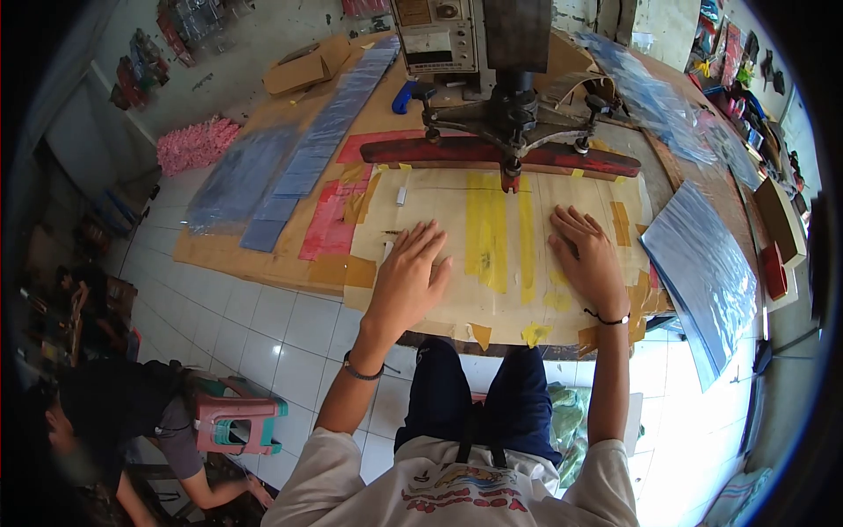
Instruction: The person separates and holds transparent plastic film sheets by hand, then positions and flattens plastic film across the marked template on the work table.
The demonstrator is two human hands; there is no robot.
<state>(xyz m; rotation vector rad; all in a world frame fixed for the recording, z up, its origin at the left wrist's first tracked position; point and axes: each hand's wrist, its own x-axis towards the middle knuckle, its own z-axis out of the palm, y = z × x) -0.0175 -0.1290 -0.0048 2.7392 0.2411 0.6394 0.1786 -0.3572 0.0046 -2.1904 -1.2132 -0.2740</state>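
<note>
Pale yellow, the board (450, 206) lay under the left hand (411, 268) and right hand (588, 255), both spread out and gripping nothing. Yellow tape (486, 233) ran between them. Past them was a red bar (457, 153); shiny plastic sheets (705, 272) lay right of them.

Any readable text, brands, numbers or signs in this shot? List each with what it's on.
None legible for certain.
Control box: printing along the bottom edge, too small to read.
Shirt: red lettering under a printed picture, too unclear to quote.
</note>
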